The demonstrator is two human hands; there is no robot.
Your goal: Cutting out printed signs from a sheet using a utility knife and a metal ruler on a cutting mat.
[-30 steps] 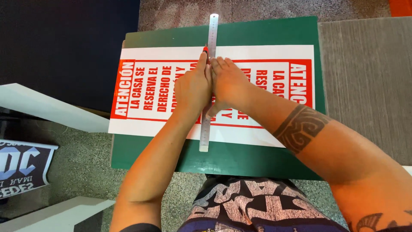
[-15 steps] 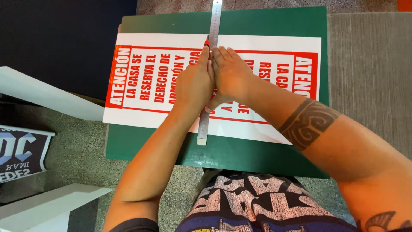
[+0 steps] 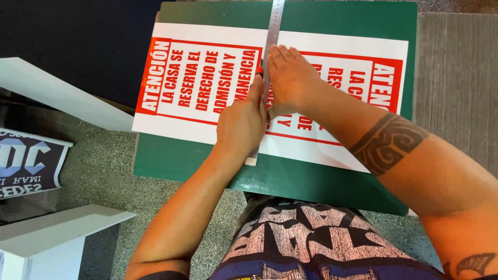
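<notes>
A white sheet with red-bordered printed signs [image 3: 207, 83] lies on a green cutting mat [image 3: 321, 179]. A steel ruler [image 3: 273, 23] runs down its middle. The right hand [image 3: 293, 80] presses flat on the ruler, while the left hand [image 3: 241, 122], just beside it, grips a red-tipped cutter [image 3: 259, 71] against the ruler's edge.

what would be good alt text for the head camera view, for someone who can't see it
Seen from above, the right hand presses flat on a metal ruler laid across a white sheet with red printed signs on a green cutting mat, while the left hand holds a small red-tipped tool against the ruler's edge.
</notes>
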